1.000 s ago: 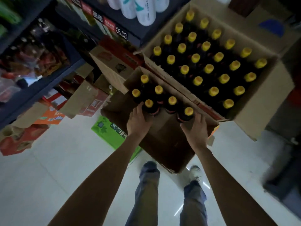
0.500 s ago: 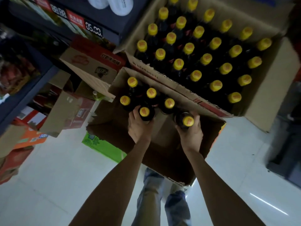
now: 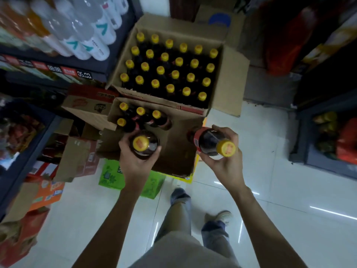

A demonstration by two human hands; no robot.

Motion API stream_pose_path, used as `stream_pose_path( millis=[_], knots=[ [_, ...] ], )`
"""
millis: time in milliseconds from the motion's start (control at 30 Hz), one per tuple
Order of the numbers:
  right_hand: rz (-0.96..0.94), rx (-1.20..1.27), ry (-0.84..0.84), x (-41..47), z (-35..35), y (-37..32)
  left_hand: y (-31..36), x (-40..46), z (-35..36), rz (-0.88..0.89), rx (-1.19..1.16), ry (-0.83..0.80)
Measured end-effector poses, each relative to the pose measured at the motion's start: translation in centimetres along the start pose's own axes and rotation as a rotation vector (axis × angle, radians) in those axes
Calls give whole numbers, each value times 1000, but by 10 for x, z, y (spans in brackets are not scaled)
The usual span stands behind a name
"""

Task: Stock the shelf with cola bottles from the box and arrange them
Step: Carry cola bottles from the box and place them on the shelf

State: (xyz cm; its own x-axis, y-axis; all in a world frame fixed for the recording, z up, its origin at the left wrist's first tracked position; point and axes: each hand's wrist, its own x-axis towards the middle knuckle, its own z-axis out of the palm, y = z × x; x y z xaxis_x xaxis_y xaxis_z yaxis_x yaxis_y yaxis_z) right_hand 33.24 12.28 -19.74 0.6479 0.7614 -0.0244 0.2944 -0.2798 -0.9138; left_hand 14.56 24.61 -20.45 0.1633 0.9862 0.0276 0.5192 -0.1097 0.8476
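Nearest of all, two legs in long trousers and two shoes are seen on the shiny white floor (image 3: 270,151). Two bare arms are stretched out over it.

A cola bottle (image 3: 144,145) with a yellow cap is held by the left hand (image 3: 135,161). The fingers and thumb are curled round its dark body, just under the cap. The bottle is held upright above the near box (image 3: 173,159).

A second cola bottle (image 3: 212,144) is held by the right hand (image 3: 226,165). The fingers are wrapped round its neck and shoulder. This bottle is tipped, so its yellow cap is pointed toward the person and its red label away. It is held over the right edge of the near box.

Inside the near box, four more bottles (image 3: 139,117) are packed in the far left corner. The rest of that box is seen as bare brown card. A green carton (image 3: 116,176) is stuck out from under the box's near edge.

Just behind, touching the near box, a full box (image 3: 229,82) is set. Many yellow-capped bottles (image 3: 168,66) are stood in neat rows inside it.

To the left, a dark shelf (image 3: 100,64) is seen with price tags (image 3: 69,71) along its front edge. White bottles (image 3: 92,45) are lined up on it. Lower down on the left, more cardboard boxes (image 3: 81,157) are piled on the floor.
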Motion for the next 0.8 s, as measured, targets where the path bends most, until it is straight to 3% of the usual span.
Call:
stream_pose_path(
  millis=[133,333,800],
  knots=[
    [-21,-22,83,-42,-80,1,65,-46,12,165,-132,-112],
    [55,-35,188,-121,-206,34,141,-133,77,231,-251,-344],
    [43,9,602,-202,-532,105,362,-326,311,496,-386,-888]
  ],
)
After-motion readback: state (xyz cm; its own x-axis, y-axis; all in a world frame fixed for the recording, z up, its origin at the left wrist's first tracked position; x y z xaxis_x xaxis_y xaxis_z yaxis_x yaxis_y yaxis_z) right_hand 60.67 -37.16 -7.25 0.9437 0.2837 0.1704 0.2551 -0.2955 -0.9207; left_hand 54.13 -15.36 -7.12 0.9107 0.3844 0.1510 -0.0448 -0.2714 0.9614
